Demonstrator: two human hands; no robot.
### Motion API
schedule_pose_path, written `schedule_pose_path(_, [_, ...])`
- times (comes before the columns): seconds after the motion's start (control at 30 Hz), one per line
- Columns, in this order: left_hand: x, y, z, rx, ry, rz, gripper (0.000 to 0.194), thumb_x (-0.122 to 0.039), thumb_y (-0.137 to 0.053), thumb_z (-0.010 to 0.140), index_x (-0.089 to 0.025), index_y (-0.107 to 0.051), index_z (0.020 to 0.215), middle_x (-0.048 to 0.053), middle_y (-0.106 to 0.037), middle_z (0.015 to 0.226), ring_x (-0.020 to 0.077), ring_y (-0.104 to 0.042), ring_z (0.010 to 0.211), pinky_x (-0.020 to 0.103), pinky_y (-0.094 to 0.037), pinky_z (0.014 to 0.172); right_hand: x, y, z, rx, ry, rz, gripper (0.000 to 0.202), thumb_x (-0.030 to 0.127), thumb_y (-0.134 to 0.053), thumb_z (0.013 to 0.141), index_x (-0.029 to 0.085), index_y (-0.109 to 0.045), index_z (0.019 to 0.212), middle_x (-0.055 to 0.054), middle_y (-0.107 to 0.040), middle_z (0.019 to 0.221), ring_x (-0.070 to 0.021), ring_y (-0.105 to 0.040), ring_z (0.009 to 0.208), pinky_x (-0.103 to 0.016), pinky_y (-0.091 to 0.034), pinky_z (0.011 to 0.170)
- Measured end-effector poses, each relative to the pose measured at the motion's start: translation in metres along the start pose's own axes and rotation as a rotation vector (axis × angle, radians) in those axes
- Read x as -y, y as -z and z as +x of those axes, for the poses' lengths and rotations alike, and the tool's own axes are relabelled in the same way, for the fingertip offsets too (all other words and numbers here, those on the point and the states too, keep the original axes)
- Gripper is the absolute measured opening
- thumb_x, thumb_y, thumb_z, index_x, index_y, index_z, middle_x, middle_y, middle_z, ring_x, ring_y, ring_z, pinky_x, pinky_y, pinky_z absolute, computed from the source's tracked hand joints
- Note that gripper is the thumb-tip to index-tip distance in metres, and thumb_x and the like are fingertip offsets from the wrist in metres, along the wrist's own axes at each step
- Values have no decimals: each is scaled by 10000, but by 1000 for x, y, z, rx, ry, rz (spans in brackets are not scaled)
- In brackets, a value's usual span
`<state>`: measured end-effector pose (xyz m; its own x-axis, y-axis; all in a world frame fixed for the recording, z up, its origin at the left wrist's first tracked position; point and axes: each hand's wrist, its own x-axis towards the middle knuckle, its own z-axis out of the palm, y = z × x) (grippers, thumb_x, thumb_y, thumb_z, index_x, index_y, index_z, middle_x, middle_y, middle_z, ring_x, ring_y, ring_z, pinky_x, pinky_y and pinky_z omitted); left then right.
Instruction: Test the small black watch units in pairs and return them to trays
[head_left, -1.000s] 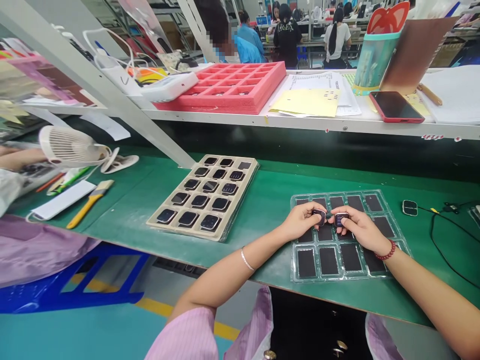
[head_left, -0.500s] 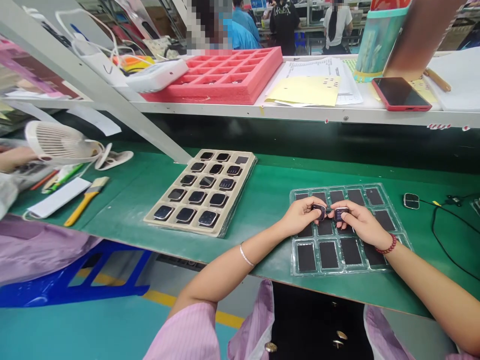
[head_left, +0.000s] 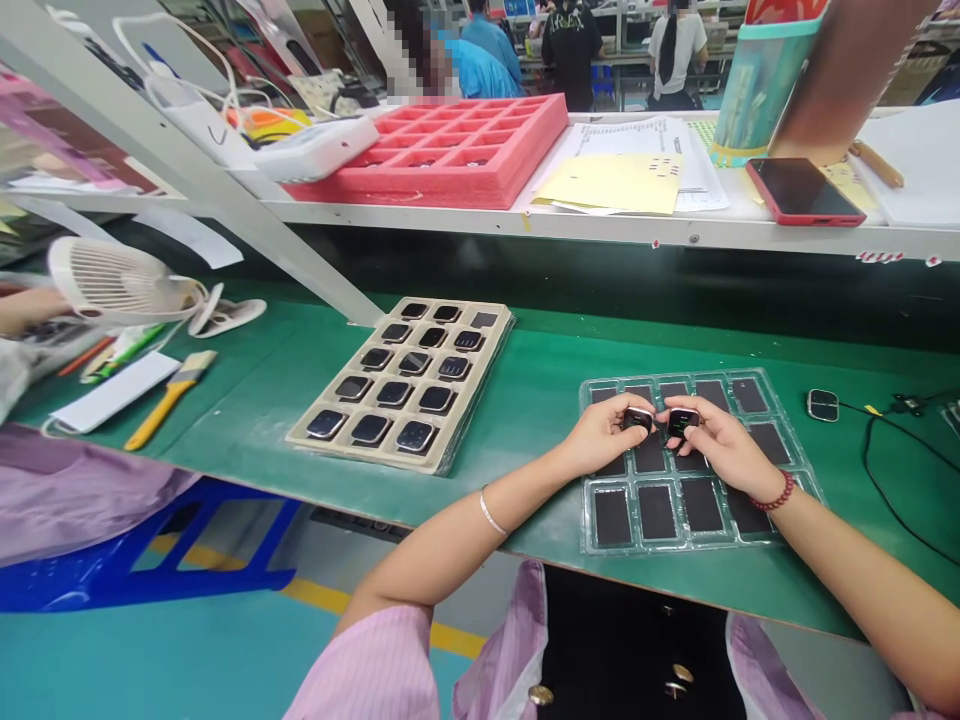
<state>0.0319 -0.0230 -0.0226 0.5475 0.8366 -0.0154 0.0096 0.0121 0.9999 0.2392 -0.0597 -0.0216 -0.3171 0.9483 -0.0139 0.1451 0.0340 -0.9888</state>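
Observation:
My left hand (head_left: 604, 435) is closed on a smartwatch case (head_left: 637, 419) with a dark screen, its thumb against the front. Beside it, my right hand (head_left: 716, 440) grips a second smartwatch case (head_left: 682, 422) whose black screen faces up. The two cases are held close together above a clear plastic tray (head_left: 634, 545) with dark rectangular pads in its pockets. To the left lies a beige tray (head_left: 420, 462) with several square smartwatch cases, screens up. Neither case carries a strap that I can see.
At the right, another watch case (head_left: 823, 405) sits by a black cable (head_left: 870, 460). A yellow-handled brush (head_left: 169, 405) and a white fan (head_left: 120, 280) are at left. Above, the shelf bears a red foam tray (head_left: 420, 185) and a phone (head_left: 806, 190). A co-worker's arm (head_left: 30, 312) shows far left.
Both watch cases have tilted so that their screens show more. The lit text on the right one's screen has given way to a mostly black display. My hands stay over the clear tray.

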Motion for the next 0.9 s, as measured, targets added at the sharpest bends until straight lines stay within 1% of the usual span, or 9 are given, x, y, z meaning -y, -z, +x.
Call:
schedule_pose_path(0.07, [1, 0, 0, -14, -8, -3, 274, -208, -627, 751, -133, -580, 1011, 66, -642, 889, 151, -610, 792, 261, -483, 697, 0, -1, -1, 23, 0, -17, 369, 233, -495, 861, 231, -493, 1231, -110, -609, 1175, -185, -665, 827, -361, -557, 715])
schedule_pose_path(0.13, [1, -1, 0, -31, -16, 8, 299, -214, -646, 742, -140, -579, 1024, 62, -638, 909, 147, -607, 793, 257, -476, 699, 1, -2, -2, 35, 8, -28, 375, 231, -515, 850, 236, -502, 1224, -104, -606, 1178, -193, -666, 857, -364, -557, 736])
schedule_pose_path(0.33, [-2, -2, 0, -33, -19, -10, 291, -181, -641, 738, -137, -568, 1016, 56, -630, 878, 145, -607, 799, 256, -467, 712, 2, 0, -2, 20, 16, -39, 361, 258, -491, 874, 221, -506, 1233, -113, -643, 1128, -191, -671, 786, -387, -561, 710])
schedule_pose_path(0.53, [-2, -2, -1, -24, -15, -30, 418, -138, -632, 724, -147, -515, 1125, 68, -628, 939, 162, -623, 859, 271, -470, 749, 1, -1, -2, 34, 11, -51, 360, 220, -496, 862, 230, -516, 1221, -108, -621, 1170, -197, -670, 861, -391, -554, 779])
schedule_pose_path(0.6, [-2, -2, -1, -26, -9, -16, 440, -132, -632, 719, -147, -509, 1140, 72, -630, 956, 165, -623, 866, 272, -469, 751, 1, -1, -2, 37, 17, -55, 351, 223, -490, 865, 227, -522, 1214, -105, -627, 1161, -195, -671, 855, -389, -556, 776])
schedule_pose_path(0.7, [-1, -2, -1, -29, -16, -4, 430, -138, -635, 717, -150, -522, 1132, 71, -631, 964, 162, -620, 870, 270, -467, 760, 2, -1, -2, 29, 15, -64, 349, 231, -484, 870, 219, -521, 1217, -111, -638, 1146, -195, -675, 829, -393, -562, 752])
schedule_pose_path(0.8, [0, -2, 0, -25, -26, -11, 414, -145, -630, 724, -151, -529, 1125, 66, -633, 947, 157, -620, 860, 269, -465, 771, 3, -1, -2, 18, 11, -47, 378, 228, -511, 849, 222, -508, 1227, -115, -632, 1161, -202, -674, 849, -408, -559, 775])
schedule_pose_path(0.9, [3, -1, 1, -11, -38, 16, 394, -155, -604, 742, -146, -533, 1129, 59, -632, 906, 148, -613, 821, 260, -463, 737, 3, -1, -2, 21, 16, -37, 394, 224, -515, 842, 229, -496, 1236, -111, -634, 1160, -200, -673, 857, -406, -557, 784])
